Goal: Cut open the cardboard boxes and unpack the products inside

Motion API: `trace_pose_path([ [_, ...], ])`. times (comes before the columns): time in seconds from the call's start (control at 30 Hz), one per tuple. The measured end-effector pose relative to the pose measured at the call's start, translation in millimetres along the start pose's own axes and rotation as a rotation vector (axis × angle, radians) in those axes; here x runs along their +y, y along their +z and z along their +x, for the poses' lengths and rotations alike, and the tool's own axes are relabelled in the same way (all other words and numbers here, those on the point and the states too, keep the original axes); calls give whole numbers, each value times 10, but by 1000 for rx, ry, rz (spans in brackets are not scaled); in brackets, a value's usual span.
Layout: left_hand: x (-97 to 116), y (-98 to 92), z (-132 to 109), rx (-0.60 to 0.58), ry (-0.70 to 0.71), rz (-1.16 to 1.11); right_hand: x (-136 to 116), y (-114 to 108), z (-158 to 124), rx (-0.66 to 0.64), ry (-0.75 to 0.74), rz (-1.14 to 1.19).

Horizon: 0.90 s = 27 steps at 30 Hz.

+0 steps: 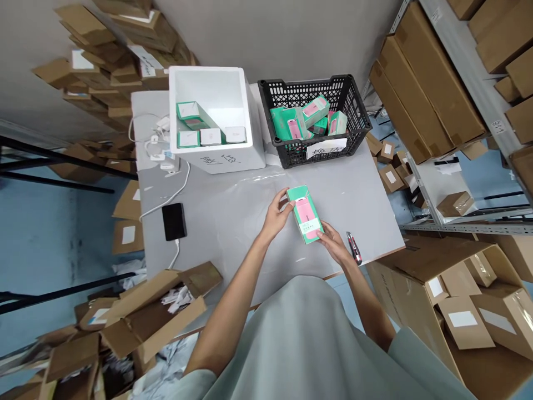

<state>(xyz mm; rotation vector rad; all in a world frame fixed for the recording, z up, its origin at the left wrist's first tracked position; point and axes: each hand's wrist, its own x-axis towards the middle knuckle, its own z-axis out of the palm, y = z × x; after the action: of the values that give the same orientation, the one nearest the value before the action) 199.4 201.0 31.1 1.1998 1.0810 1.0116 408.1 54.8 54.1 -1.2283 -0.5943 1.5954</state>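
A green and pink product box (305, 214) is held between my two hands above the grey table. My left hand (278, 212) grips its upper left edge, thumb on the front. At the lower right corner, my right hand (332, 242) closes on it with the thumb over the edge. Just right of that hand lies a red and black utility knife (353, 248). Behind the box stands a black plastic crate (358, 129) with several similar green and pink boxes (316, 111) lying jumbled in it. Left of the crate, a white foam box (220, 158) holds several more product boxes (210, 136).
A black phone (174, 221) with a white cable lies at the table's left, near a power strip (170, 161). An open carton (154, 316) with paper scraps stands front left. At right are a large carton (400, 294) of parcels and loaded shelves (462, 50).
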Motion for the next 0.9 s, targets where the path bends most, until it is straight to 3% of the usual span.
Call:
trace_pose_path([
  [0.27,49,-7,-75,42,34,69,-25,-17,-79,6,15,81],
  [0.4,200,-79,-85,81,89,171,60,-37,-158,3,163,294],
  [0.5,286,-138,-92,53,109,173,122,-56,-212,71,282,467],
  [0.6,287,-164,-111,20,102,168,145,-73,-226,115,310,536],
  [0.77,197,-175,-140,56,70,162,154,-128,-125,127,241,448],
  [0.9,116,-175,-137,84,42,70,64,-211,192,162,124,220],
])
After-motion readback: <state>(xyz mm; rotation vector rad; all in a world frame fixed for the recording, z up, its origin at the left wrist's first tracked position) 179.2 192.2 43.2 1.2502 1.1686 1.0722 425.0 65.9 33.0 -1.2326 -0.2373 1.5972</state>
